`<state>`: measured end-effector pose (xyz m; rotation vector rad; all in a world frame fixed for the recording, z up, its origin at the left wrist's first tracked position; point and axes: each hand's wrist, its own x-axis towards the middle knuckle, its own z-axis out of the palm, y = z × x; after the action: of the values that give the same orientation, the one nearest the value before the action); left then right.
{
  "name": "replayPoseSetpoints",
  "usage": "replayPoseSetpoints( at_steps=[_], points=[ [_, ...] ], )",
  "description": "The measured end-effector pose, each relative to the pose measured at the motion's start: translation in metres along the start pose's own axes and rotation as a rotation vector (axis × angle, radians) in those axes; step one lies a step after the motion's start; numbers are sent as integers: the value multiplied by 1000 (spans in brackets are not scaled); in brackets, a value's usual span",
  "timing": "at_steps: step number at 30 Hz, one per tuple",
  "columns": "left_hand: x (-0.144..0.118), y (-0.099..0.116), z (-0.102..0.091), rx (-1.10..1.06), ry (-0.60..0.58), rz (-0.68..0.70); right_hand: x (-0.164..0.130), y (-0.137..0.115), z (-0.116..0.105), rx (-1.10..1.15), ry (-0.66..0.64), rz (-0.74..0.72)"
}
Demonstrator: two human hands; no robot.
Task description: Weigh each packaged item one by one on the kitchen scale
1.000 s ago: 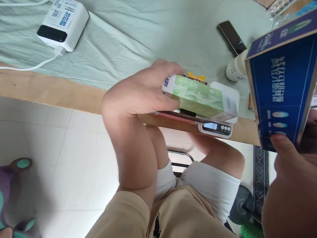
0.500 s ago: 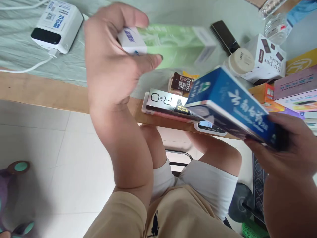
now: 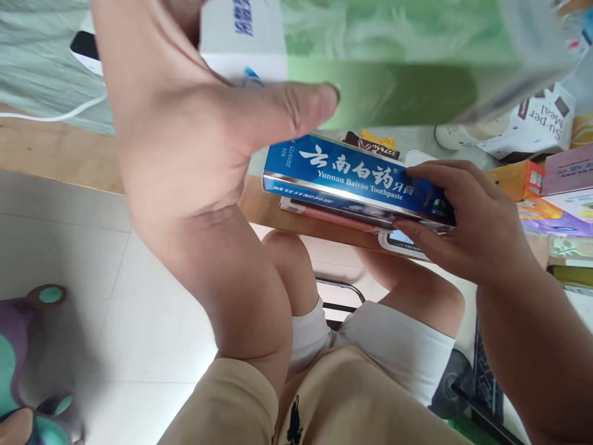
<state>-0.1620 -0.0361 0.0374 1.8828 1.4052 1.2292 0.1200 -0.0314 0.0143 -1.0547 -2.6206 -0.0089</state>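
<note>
L hand [image 3: 185, 136]: gripping green box [image 3: 384, 68], raised near cam | R hand [image 3: 467, 222]: clasping blue box [image 3: 352, 179] over scale [image 3: 398, 242] | tip: lay flat, centred, then let go

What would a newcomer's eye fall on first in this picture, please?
Most striking is the left hand, raised close to the camera at upper left and gripping a blurred green and white box. Below it, at centre right, the right hand holds a blue toothpaste box flat over a small scale at the table's edge.
</note>
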Motion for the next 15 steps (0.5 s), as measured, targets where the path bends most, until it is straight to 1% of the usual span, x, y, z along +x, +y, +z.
replayPoseSetpoints(
  at_steps=[2,3,5,7,8,10,11,13,15],
  points=[
    [5,5,3,-156,140,39,-2,2,-1,-36,-1,-19],
    [8,6,5,-219,163,46,-4,2,-2,-45,5,-22],
    [10,10,6,-227,143,31,-8,2,-3,-36,14,-5],
    [10,15,6,-182,116,24,-15,4,-1,1,44,75],
    [10,17,5,-172,109,32,-19,7,1,38,85,127],
    [12,17,2,-142,87,68,-25,14,6,186,216,205],
    [15,15,0,-118,56,99,-27,18,9,293,286,208],
    [21,5,-6,-78,-11,222,-24,22,12,482,387,159],
    [27,-6,-13,-90,-96,362,-17,21,12,531,444,110]
  ],
)
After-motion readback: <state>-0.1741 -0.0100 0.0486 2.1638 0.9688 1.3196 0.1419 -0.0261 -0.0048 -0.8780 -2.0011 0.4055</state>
